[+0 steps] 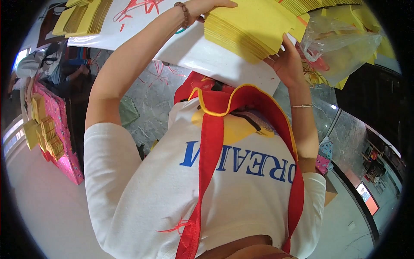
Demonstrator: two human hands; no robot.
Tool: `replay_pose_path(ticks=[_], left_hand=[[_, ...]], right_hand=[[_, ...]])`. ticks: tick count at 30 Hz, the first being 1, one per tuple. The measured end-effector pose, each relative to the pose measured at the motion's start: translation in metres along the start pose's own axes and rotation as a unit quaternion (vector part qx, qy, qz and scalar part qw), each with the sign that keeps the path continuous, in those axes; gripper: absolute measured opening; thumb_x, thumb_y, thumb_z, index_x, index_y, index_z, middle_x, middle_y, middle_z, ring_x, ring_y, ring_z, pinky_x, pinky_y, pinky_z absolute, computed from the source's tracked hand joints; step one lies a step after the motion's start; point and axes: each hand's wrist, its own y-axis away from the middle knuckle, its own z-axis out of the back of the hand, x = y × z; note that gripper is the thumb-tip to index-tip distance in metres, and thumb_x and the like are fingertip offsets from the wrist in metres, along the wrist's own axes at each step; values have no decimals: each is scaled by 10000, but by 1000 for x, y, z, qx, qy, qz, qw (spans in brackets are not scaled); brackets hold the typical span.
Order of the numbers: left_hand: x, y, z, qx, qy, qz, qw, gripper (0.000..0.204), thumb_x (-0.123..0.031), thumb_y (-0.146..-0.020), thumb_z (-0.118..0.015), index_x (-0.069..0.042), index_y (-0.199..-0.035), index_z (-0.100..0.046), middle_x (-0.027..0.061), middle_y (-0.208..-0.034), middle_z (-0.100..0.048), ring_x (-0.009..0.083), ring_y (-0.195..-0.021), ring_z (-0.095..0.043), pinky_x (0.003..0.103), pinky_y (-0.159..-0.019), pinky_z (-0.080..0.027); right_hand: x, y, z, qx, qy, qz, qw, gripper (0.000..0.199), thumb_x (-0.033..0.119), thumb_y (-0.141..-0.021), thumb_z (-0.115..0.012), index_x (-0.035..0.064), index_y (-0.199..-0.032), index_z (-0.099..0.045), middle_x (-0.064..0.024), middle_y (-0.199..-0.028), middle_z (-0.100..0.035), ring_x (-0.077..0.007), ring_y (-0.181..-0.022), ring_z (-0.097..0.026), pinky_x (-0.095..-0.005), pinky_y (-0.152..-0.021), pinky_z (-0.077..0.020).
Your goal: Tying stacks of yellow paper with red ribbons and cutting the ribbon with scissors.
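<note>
A thick stack of yellow paper pieces (248,28), its layers stepped along the near side, lies at the near edge of the white table (189,54). My left hand (211,6), with a beaded bracelet at the wrist, grips the stack's far left side; its fingers are partly cut off by the picture's upper edge. At the near right corner, my right hand (288,64) holds the stack, thumb at the edge and the other fingers partly hidden beneath. A red apron (211,142) with yellow trim hangs in front of me.
More yellow stacks (88,19) stand at the table's far left. Red strings (140,6) lie on the table top. A clear plastic bag (336,52) sits right of my right hand. At far left, yellow bundles (47,129) rest on a pink surface (69,155), near another person (54,64).
</note>
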Motion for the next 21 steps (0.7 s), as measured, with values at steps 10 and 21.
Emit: replay_pose_path(ticks=[10,21], left_hand=[[15,7,-13,-1,102,-41,994,406,-366,-821,-547,-38,-1061,-556,16,-935,-614,81,-813,-578,213,-705,-447],[4,11,-12,-38,139,-6,990,476,-299,-818,-551,25,-1153,-456,73,-1040,-571,130,-920,-553,238,-793,-427]], right_hand=[[-9,4,-2,-40,38,33,998,454,435,-833,-518,55,-1079,-480,-68,-1032,-506,-170,-916,-528,-338,-769,-456],[13,-16,16,-55,347,348,869,620,173,-736,-580,42,-1284,-323,-154,-1246,-397,-292,-1183,-350,-366,-959,-292]])
